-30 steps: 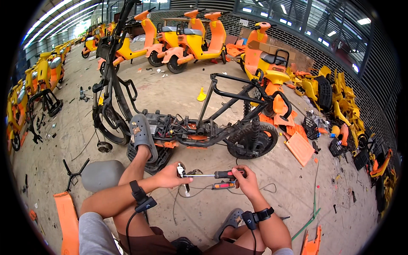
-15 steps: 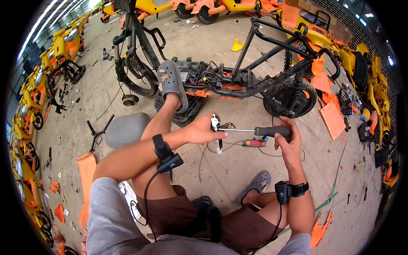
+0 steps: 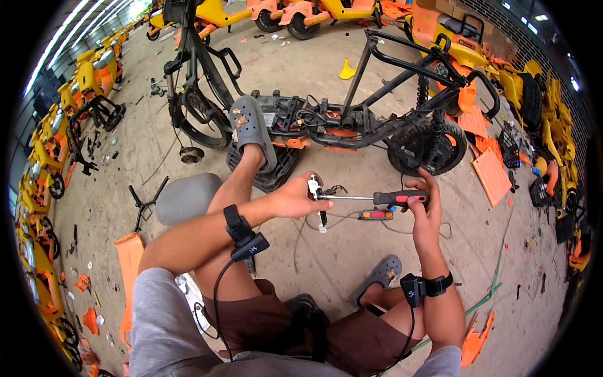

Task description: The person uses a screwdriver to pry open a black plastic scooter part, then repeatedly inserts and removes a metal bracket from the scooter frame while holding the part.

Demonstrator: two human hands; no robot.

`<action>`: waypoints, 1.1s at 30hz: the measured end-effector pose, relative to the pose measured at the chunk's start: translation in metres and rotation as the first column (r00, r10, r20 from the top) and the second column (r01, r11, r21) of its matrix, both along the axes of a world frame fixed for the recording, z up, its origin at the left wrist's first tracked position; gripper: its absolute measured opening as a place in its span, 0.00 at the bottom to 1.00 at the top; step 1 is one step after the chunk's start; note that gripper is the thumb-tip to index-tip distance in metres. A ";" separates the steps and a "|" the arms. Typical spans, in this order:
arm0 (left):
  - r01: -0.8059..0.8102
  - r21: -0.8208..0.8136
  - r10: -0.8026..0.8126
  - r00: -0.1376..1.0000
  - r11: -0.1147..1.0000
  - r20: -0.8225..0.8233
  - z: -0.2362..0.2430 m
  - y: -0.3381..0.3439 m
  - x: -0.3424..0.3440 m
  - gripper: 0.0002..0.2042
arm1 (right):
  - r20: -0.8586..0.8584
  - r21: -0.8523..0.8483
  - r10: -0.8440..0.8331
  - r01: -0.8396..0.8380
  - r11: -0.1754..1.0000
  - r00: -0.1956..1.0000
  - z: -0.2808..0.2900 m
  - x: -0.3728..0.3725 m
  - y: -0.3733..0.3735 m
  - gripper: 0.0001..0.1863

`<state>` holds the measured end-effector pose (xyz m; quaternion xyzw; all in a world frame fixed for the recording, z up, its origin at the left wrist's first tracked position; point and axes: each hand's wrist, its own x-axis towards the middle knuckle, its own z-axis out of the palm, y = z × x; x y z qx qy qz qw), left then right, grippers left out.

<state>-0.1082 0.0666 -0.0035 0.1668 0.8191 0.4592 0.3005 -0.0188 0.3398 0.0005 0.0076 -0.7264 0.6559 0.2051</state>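
My left hand (image 3: 290,200) is closed around a small white-and-black part (image 3: 313,186), with short dark wires beside it. Its lower end sticks out below my fingers. My right hand (image 3: 428,210) grips the black-and-red handle of a screwdriver (image 3: 401,199), fingertips around the rear of the handle. The metal shaft runs level to the left, and its tip meets the part next to my left thumb. Exactly where the tip sits is too small to tell. Just below the shaft, on the floor, lies a small grey casing (image 3: 377,215) with a red-orange face, near a thin cable.
A stripped black scooter frame (image 3: 352,129) stands ahead, my shoe (image 3: 252,132) propped against it. A grey rounded panel (image 3: 187,198) and an orange panel (image 3: 129,257) lie left. Orange panels (image 3: 492,176) and a black basket (image 3: 510,147) lie right. Yellow scooters (image 3: 94,75) line the left.
The screwdriver handle has turned in my right hand, so its red patches now show. Both hands have shifted very slightly; the tip stays at the white-and-black part.
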 end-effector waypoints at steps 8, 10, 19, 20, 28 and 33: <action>0.059 0.014 -0.058 0.997 0.998 -0.054 -0.004 -0.001 0.004 0.23 | 0.161 -0.103 -0.018 0.035 0.994 0.987 0.002 0.003 0.003 0.25; 0.075 0.012 -0.075 0.997 0.997 -0.005 0.000 0.004 0.006 0.22 | 0.085 -0.064 -0.034 0.039 0.997 0.996 -0.006 0.000 0.008 0.27; 0.039 0.033 -0.039 0.999 0.999 0.000 0.001 0.002 0.005 0.23 | 0.008 -0.070 0.034 -0.033 0.997 0.999 -0.003 0.001 0.007 0.32; 0.035 0.035 -0.035 0.999 0.999 -0.003 0.000 0.001 0.004 0.23 | 0.016 -0.082 0.034 -0.033 0.996 0.999 -0.001 0.002 0.005 0.32; 0.040 0.007 -0.041 0.999 0.999 0.013 0.004 0.001 0.004 0.24 | 0.085 0.049 -0.112 0.108 0.993 0.990 0.006 0.007 -0.002 0.24; 0.034 0.006 -0.034 0.999 0.999 -0.024 -0.002 0.001 0.003 0.25 | 0.177 0.029 -0.061 0.057 0.998 0.982 0.009 0.008 0.000 0.21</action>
